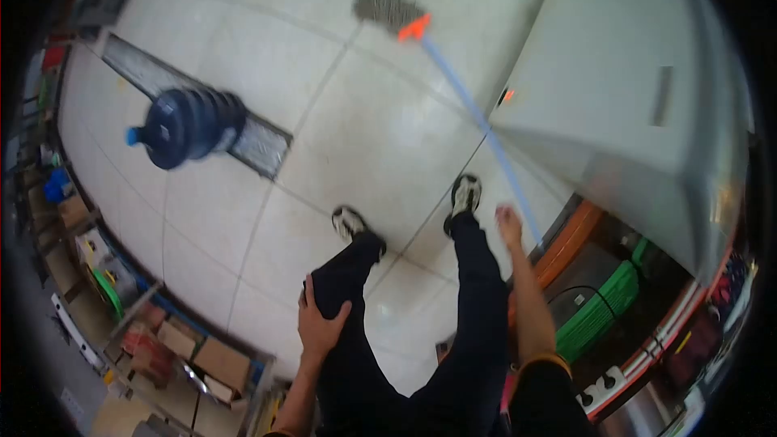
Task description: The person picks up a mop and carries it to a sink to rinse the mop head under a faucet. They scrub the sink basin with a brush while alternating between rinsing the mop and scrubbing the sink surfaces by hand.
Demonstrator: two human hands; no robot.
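My left hand (321, 324) rests on my left knee, its fingers spread over the dark trousers. To the right of my right leg is my right hand (510, 225), slightly blurred, with its fingers curled in and nothing visible in them. Just beside it runs the pale blue handle (477, 113) of a mop, and a small gap shows between hand and handle. At the handle's far end, an orange clamp holds a grey mop head (384, 4), which lies on the tiles.
A large blue water bottle (190, 125) lies on its side across a metal floor strip (263, 150). A pale cabinet (615, 89) stands at the right, with a green crate (599, 307) below it. Shelves with cardboard boxes (220, 362) line the left. My shoes are on the tiled floor.
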